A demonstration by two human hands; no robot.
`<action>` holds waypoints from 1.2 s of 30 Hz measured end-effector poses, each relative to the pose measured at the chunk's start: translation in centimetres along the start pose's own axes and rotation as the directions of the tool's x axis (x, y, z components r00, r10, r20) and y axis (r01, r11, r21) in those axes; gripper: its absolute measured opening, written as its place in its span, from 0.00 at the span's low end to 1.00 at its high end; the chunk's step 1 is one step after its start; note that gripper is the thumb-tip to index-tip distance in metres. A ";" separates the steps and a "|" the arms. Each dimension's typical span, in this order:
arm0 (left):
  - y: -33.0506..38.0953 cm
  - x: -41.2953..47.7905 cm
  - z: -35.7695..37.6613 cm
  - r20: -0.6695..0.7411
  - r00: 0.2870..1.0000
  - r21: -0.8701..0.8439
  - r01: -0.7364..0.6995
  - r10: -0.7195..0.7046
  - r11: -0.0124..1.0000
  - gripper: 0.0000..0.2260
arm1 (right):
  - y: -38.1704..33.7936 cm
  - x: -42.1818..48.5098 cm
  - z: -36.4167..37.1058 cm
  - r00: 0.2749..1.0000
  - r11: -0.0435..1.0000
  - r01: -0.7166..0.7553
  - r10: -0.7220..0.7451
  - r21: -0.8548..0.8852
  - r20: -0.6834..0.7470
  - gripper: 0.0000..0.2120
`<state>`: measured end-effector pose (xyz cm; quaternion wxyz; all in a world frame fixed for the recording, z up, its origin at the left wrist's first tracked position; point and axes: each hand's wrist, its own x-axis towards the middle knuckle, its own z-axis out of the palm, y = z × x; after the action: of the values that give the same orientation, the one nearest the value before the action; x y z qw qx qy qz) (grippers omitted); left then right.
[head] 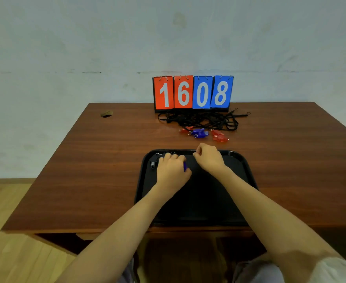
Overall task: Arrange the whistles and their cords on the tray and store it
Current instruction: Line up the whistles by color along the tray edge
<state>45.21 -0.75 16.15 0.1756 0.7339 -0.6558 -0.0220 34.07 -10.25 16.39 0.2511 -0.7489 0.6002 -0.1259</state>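
While the fingers of my left hand [173, 172] curl round a blue whistle [185, 166] above the tray [200, 201], those of my right hand [208, 160] bunch just beside them; holding what, I cannot tell.

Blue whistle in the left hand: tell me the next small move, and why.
Probably set the blue whistle down next to the black whistle at the far left of the tray and release it. The left hand grips it just there, and more whistles and the cords lie on the table.
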 end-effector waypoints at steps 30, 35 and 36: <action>-4.6 1.4 1.8 0.109 0.991 0.181 -0.098 0.079 0.979 0.18 | -0.4 0.1 1.8 0.948 0.980 0.198 -0.185 -0.025 0.259 0.26; -4.8 1.3 1.8 0.125 0.989 0.186 -0.099 0.076 0.978 0.19 | -0.7 0.5 2.1 0.951 0.980 0.200 -0.196 0.008 0.241 0.26; -4.8 1.3 1.9 0.126 0.989 0.179 -0.103 0.081 0.978 0.20 | -0.7 0.5 2.2 0.951 0.980 0.200 -0.196 0.011 0.240 0.26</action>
<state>49.51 -2.04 13.27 0.0682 0.7131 -0.6977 0.0038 35.89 -10.16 14.90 0.3029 -0.8166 0.4882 -0.0551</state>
